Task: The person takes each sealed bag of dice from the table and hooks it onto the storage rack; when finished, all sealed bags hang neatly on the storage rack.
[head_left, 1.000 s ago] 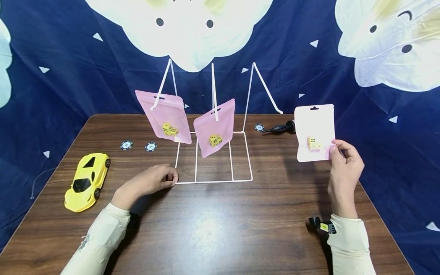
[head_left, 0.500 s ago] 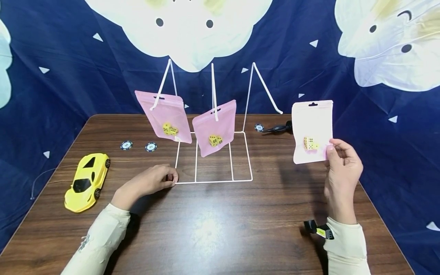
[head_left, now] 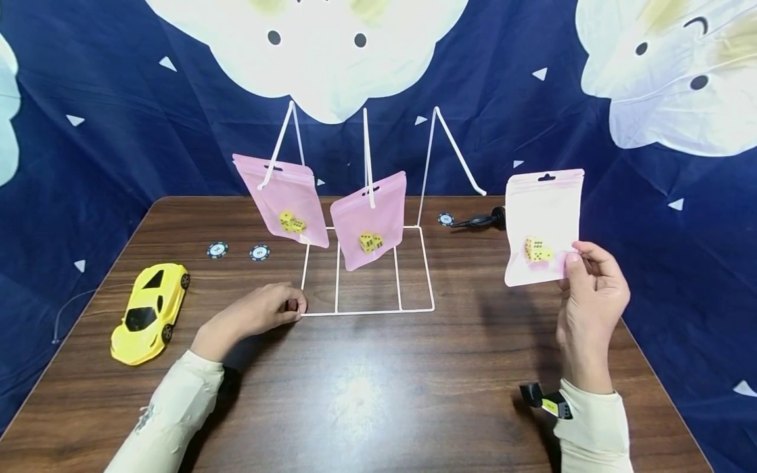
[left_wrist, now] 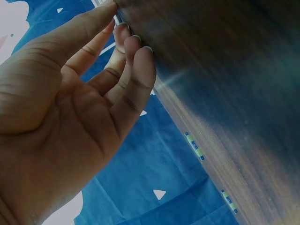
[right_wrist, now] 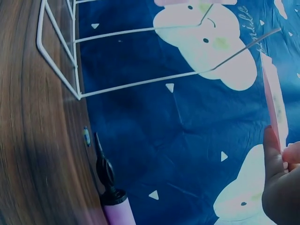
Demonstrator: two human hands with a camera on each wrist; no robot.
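Note:
My right hand (head_left: pixel 594 295) pinches a pink zip bag (head_left: pixel 544 213) by its lower right edge, thumb in front. Yellow dice show through the bag, and its hang hole is at the top. This bag is in the air, right of the white wire rack (head_left: pixel 368 313). From the rack's left arm hangs another pink bag (head_left: pixel 296 194) with yellow dice; a third pink bag (head_left: pixel 384 210) hangs from the middle arm. The right arm bears no bag. My left hand (head_left: pixel 260 309) pinches the rack's front left base corner; in the left wrist view, thumb and index finger meet there.
A yellow toy car (head_left: pixel 148 315) sits on the left of the wooden table (head_left: pixel 414 407). Two poker chips (head_left: pixel 259 253) lie left of the rack, another chip (head_left: pixel 446 219) behind its right side. A pump with a black nozzle and pink barrel (right_wrist: pixel 119 213) lies behind the held bag.
My right hand has shifted slightly left and then back right with the bag, which now sits a little more upright and higher at its top. The left hand and rack have stayed still.

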